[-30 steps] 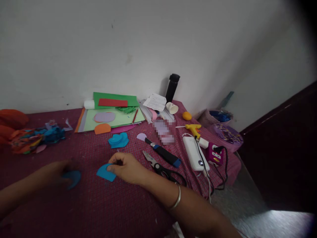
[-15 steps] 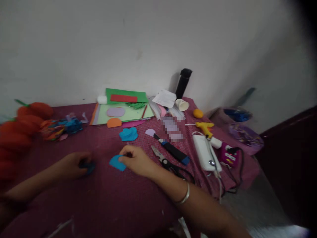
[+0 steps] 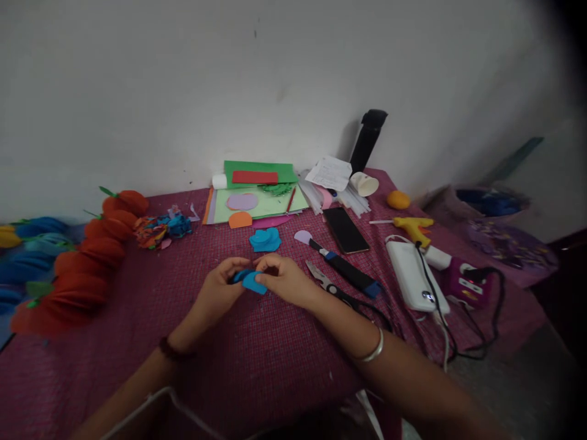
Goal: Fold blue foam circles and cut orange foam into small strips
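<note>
Over the middle of the table, my left hand (image 3: pixel 224 282) and my right hand (image 3: pixel 285 280) are close together. My left fingers are closed on blue paper pieces (image 3: pixel 240 276), partly hidden behind my fingers. Between thumb and fingers of my right hand is a blue paper cut-out (image 3: pixel 255 283) with a curved edge, overlapping the left hand's pieces. Just beyond lies a small pile of blue paper cut-outs (image 3: pixel 265 240). Scissors (image 3: pixel 332 286) with dark handles and a black-and-blue utility knife (image 3: pixel 351 272) lie to the right of my right hand.
Orange paper pumpkins (image 3: pixel 82 263) and a heap of coloured scraps (image 3: pixel 162 231) stand left. Paper sheets (image 3: pixel 222 205) lie at the back. A phone (image 3: pixel 346 231), yellow glue gun (image 3: pixel 413 229), white power bank (image 3: pixel 415 278), corded purple socket box (image 3: pixel 468 284) and black bottle (image 3: pixel 368 140) are right.
My hands have come together, bringing the right hand's blue cut-out against the pieces in my left. The camera view has turned left, showing more of the paper pumpkins.
</note>
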The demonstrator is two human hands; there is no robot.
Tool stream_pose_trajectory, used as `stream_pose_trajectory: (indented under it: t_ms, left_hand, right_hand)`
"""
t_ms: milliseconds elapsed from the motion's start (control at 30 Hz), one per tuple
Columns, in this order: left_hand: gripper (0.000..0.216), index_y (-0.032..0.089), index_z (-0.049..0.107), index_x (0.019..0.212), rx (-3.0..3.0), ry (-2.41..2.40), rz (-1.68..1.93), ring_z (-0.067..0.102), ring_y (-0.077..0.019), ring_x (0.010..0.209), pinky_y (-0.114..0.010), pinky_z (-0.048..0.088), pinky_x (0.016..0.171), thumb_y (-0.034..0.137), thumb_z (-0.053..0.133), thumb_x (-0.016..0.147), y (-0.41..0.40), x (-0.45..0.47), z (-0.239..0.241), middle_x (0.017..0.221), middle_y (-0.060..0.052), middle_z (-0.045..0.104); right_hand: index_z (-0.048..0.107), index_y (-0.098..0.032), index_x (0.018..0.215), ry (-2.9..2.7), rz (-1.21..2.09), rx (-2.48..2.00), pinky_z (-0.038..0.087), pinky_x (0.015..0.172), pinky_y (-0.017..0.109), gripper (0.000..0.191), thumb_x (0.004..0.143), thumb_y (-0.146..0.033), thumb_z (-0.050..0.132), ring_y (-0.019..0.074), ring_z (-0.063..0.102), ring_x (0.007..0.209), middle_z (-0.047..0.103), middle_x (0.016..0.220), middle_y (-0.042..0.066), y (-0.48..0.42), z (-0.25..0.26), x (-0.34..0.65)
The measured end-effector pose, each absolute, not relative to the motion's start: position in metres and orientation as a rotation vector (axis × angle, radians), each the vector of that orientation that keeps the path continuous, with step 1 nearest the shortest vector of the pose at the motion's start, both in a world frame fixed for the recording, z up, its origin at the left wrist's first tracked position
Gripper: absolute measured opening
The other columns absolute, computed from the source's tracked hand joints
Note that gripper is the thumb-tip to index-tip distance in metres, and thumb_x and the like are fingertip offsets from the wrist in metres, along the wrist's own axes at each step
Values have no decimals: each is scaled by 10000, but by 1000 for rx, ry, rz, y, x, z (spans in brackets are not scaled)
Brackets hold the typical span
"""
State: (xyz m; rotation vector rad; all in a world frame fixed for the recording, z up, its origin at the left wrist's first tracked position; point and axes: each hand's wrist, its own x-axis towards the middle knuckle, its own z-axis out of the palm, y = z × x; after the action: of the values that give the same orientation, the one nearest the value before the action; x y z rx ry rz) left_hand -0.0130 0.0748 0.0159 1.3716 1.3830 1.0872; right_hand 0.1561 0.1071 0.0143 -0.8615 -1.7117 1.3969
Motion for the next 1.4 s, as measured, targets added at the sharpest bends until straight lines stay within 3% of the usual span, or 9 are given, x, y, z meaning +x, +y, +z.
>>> stream_pose_trajectory:
  t_ms: [167, 400, 533, 600, 733, 867, 1000, 1133, 1400]
  left_hand:
    - [295, 175, 593, 918, 1380, 1340, 1084, 624, -153, 748, -288, 489, 712, 243, 692, 648, 69, -8, 7, 837, -15, 680]
    - [360, 187, 558, 1034, 1464, 1283, 1038, 644, -181, 874, -339, 511, 812, 150, 563, 676, 58, -6, 9, 956, -34, 685]
    - [250, 186, 583, 1018, 1420, 1334, 1081, 633, -175, 849, -344, 511, 815, 223, 563, 771, 56, 0, 8, 924, -26, 670]
    - [203, 179, 599, 987, 1375, 1349, 1118, 627, -168, 822, -334, 514, 795, 256, 556, 804, 57, 1, 5, 904, -25, 664]
    - [207, 187, 607, 987, 1346, 1356, 1173, 640, -184, 881, -338, 507, 821, 258, 574, 796, 60, -2, 3, 962, -33, 686]
    - [169, 198, 647, 941, 1566, 1436, 1108, 631, -206, 910, -364, 481, 852, 234, 557, 802, 60, -10, 5, 944, -37, 698]
    - [167, 224, 669, 896, 1852, 1566, 1055, 597, -208, 877, -359, 460, 818, 181, 540, 798, 59, -15, 8, 869, -23, 682]
    - [196, 214, 653, 894, 1969, 1503, 944, 575, -183, 795, -320, 458, 730, 140, 491, 812, 60, -19, 7, 830, -16, 621]
    - [265, 207, 609, 972, 1966, 1571, 801, 564, -179, 795, -310, 451, 713, 93, 553, 739, 61, -16, -2, 868, -9, 573]
  right_hand:
    - [599, -167, 748, -1944, 1227, -921, 350, 593, 216, 66, 775, -114, 569, 113, 492, 660, 557, 696, -30, 107, 16, 159]
    - [603, -173, 775, -2062, 975, -1006, 364, 652, 242, 55, 796, -125, 588, 133, 528, 718, 578, 751, -11, 106, 19, 159]
    - [591, -176, 761, -2104, 885, -994, 381, 690, 251, 76, 810, -119, 578, 142, 539, 761, 579, 784, 1, 103, 19, 159]
    - [602, -179, 836, -2102, 892, -973, 394, 714, 255, 75, 820, -115, 567, 146, 546, 797, 592, 836, 10, 102, 20, 159]
    - [558, -189, 1112, -2115, 906, -1005, 408, 747, 272, 293, 824, -154, 603, 152, 550, 844, 599, 982, 36, 103, 20, 162]
    - [610, -170, 890, -2259, 865, -1003, 380, 681, 250, 71, 825, -142, 612, 136, 521, 752, 561, 837, 11, 107, 17, 163]
    - [580, -169, 803, -2286, 785, -975, 368, 669, 241, 92, 820, -79, 592, 134, 504, 747, 536, 801, 5, 107, 17, 162]
    - [585, -170, 861, -2369, 727, -960, 386, 720, 259, 93, 843, -82, 564, 148, 516, 801, 538, 868, 25, 105, 18, 162]
    - [573, -161, 995, -2494, 757, -996, 409, 781, 289, 173, 833, -101, 577, 174, 547, 868, 563, 950, 55, 104, 12, 161]
